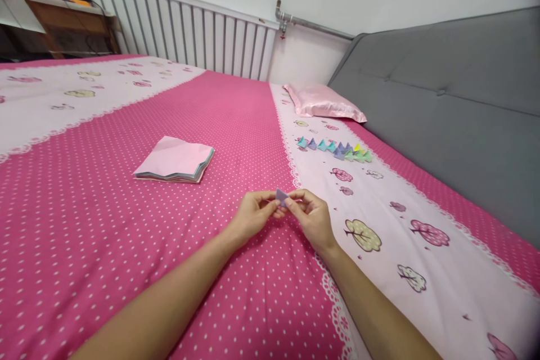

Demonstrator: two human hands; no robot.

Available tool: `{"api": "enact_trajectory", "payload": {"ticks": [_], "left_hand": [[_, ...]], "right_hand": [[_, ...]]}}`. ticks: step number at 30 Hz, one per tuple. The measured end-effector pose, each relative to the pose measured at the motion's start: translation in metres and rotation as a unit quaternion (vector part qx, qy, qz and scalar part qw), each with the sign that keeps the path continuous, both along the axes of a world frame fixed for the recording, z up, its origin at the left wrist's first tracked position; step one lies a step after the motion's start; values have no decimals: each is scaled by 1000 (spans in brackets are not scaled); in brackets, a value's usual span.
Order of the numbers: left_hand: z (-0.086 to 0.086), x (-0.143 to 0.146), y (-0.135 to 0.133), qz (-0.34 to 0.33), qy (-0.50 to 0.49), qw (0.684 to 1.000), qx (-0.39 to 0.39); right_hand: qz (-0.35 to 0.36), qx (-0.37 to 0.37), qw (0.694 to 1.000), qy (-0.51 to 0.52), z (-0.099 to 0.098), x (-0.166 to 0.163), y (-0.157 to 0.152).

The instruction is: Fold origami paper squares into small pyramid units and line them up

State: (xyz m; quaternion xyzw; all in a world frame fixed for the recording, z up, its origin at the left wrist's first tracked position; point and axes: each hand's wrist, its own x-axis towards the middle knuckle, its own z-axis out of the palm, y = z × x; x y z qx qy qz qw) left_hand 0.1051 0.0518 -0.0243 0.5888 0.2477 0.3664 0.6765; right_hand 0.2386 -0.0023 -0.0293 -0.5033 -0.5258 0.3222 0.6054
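Note:
A small folded piece of purple paper (281, 197) is pinched between both hands, above the pink dotted bedspread. My left hand (253, 212) grips its left side between thumb and fingers. On its right side, my right hand (311, 215) holds it the same way. The lower part of the paper is hidden behind my fingers. To the left lies a stack of coloured paper sheets (175, 156), pink on top. Several small folded paper pieces (337, 149) in blue, purple, green and yellow stand in a group on the pale strip at the right.
A pink pillow (323, 102) rests near the grey padded headboard (442, 79). Behind the bed, a white radiator (181, 19) and a pipe (320, 25) run along the wall. A desk (71, 17) with a dark monitor stands at the far left.

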Motion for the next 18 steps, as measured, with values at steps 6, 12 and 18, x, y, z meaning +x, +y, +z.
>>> {"api": "enact_trajectory", "payload": {"ticks": [6,12,18], "left_hand": [[1,-4,6,16,-21,999,-26],[-2,-4,7,3,-13,1000,-18],[0,-5,7,-6,-9,1000,-10]], "right_hand": [[52,0,998,-21,1,2,0],[69,-20,997,20,0,3,3],[95,-38,993,62,-1,3,3]]}}
